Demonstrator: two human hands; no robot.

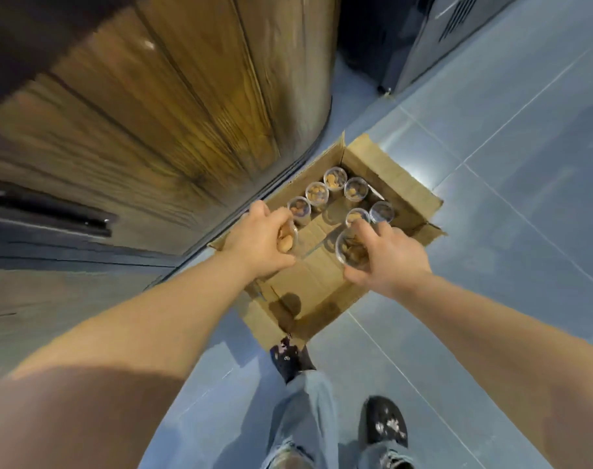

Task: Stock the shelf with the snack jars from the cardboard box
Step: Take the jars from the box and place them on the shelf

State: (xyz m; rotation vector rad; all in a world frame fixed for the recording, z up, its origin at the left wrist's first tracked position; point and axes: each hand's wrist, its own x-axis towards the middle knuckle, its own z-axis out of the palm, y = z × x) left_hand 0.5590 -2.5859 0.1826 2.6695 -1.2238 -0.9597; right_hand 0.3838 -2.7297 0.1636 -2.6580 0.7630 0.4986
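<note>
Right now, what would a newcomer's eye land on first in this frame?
Two bare forearms reach down over an open cardboard box on the blue tiled floor. The left hand and right hand each close on a clear snack jar. Six more jars stand in the box's far half, beside a wooden cabinet.

The cardboard box is sitting on the floor, just right of the wooden cabinet. Six jars are standing in it beyond the fingers, clustered at the far end. Each hand is holding one jar over the box.
</note>
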